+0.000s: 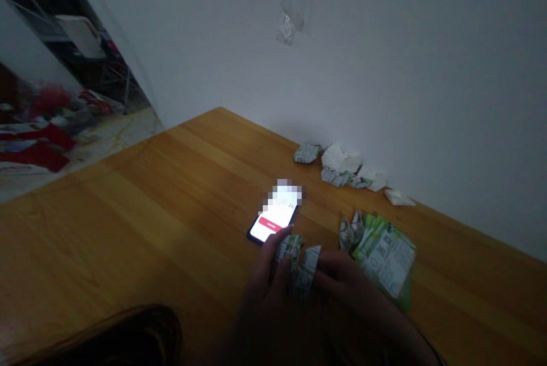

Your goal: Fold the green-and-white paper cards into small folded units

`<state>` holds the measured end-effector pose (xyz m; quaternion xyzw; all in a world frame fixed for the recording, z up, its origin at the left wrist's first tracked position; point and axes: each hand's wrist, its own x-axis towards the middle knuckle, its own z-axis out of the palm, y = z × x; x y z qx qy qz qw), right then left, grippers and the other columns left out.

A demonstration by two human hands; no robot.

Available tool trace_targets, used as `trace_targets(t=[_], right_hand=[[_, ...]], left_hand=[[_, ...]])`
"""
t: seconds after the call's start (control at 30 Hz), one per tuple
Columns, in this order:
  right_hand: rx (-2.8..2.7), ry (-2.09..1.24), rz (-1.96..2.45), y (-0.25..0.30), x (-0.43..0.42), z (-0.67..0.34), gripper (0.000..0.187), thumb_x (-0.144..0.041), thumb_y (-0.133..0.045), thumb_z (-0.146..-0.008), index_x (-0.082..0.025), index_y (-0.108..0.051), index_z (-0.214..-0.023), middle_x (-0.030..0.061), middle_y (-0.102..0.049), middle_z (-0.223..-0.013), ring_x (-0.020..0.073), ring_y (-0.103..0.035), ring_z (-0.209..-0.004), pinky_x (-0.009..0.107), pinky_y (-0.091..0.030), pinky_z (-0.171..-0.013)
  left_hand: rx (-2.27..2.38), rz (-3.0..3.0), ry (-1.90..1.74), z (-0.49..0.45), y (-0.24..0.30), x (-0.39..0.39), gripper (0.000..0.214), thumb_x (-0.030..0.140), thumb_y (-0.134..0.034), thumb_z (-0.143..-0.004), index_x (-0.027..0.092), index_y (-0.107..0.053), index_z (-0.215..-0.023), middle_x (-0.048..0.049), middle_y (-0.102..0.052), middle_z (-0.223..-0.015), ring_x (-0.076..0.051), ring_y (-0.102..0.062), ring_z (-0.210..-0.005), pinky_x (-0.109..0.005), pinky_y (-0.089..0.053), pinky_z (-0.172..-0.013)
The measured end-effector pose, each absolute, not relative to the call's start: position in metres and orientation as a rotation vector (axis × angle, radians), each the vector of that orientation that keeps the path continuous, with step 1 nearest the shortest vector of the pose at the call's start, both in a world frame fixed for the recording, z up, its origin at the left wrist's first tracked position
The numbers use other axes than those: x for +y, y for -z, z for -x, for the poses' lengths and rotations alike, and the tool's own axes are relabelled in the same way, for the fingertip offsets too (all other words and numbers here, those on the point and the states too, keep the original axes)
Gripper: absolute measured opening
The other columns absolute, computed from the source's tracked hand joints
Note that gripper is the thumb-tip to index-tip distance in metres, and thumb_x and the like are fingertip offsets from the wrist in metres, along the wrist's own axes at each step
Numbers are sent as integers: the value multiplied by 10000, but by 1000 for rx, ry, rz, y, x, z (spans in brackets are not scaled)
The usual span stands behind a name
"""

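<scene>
Folded paper point(304, 271), printed in green and white, sits just below the lit phone point(273, 220) on the wooden table point(128, 229), pinched firmly between the left hand point(265, 286) and right hand point(342, 281). Folding looks to be the step in hand, and the fold seems to call for an even crease. Right of the phone lie green printed leaflets point(384, 257); beyond it, folded white pieces point(342, 161) line the wall point(384, 69).
</scene>
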<state>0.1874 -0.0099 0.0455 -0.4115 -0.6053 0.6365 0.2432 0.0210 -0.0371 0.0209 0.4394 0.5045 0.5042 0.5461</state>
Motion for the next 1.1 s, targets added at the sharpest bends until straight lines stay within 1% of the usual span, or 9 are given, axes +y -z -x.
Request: trace_targets(t=[0.2,0.37,0.53,0.63,0.83,1.0,1.03,1.07,1.1], right_hand=[[-1669,-1724,1153,-44,-10,-188,295,-380,-576,-880,-133,-638,-732,-23,-557,-621,101,-503,-550,182,-389,-507],[-1748,-1652,1165,-46,-10,-189,256,-309,-571,-883,-130,-616,-705,-27,-550,-619,99,-496,-555,177,-379,-510],[-1818,-1621,1162,-48,-14,-187,174,-171,-538,-875,-130,-649,-748,-24,-586,-678,108,-519,-625,184,-402,-581],[-1784,-1623,1170,-43,-17,-181,156,-137,-519,-861,-135,-665,-806,-12,-616,-722,133,-557,-681,203,-425,-622],[-1713,-1596,1254,-36,-23,-169,151,-175,-526,-855,-118,-644,-778,-3,-602,-690,133,-547,-641,203,-412,-571],[-1840,-1691,1125,-50,-11,-188,217,-285,-534,-880,-133,-676,-817,1,-634,-727,128,-561,-645,207,-417,-581],[-1885,-1641,1161,-53,-6,-196,230,-317,-539,-880,-143,-686,-850,9,-653,-752,135,-577,-662,213,-425,-591],[-1908,-1503,1278,-57,-1,-205,228,-322,-533,-884,-156,-687,-910,11,-666,-756,140,-592,-665,222,-430,-605],[-1927,-1311,1430,-59,3,-215,227,-323,-522,-889,-166,-684,-911,5,-663,-708,141,-595,-624,226,-424,-583]], left_hand=[[1187,-1084,-1143,-18,-23,-35,418,388,-442,-928,199,-472,-1299,-106,-639,-1204,-239,-624,-1052,-357,-477,-917],[1183,-1196,-1149,-18,-16,-35,430,386,-436,-928,193,-474,-1311,-117,-586,-1276,-255,-574,-1126,-382,-432,-977],[1137,-1343,-1113,-22,-8,-37,444,400,-435,-920,194,-489,-1309,-123,-553,-1296,-269,-533,-1160,-397,-398,-1009],[1164,-1298,-1089,-27,-8,-40,447,422,-428,-917,202,-503,-1298,-118,-550,-1300,-271,-531,-1161,-397,-395,-1015],[1144,-1146,-994,-29,-16,-42,432,440,-409,-926,207,-511,-1275,-98,-610,-1221,-249,-564,-1131,-364,-416,-1002],[1213,-1004,-975,-23,-26,-36,412,449,-449,-910,223,-526,-1245,-70,-644,-1170,-216,-611,-1056,-314,-469,-930],[1234,-982,-1000,-22,-27,-35,414,449,-457,-906,221,-521,-1245,-70,-655,-1155,-214,-623,-1037,-311,-478,-916],[1254,-953,-1029,-20,-28,-34,419,447,-460,-904,217,-510,-1250,-71,-668,-1133,-213,-636,-1018,-310,-486,-899],[1271,-922,-1052,-20,-28,-32,424,445,-459,-904,213,-495,-1258,-72,-682,-1108,-213,-645,-1006,-311,-492,-888]])
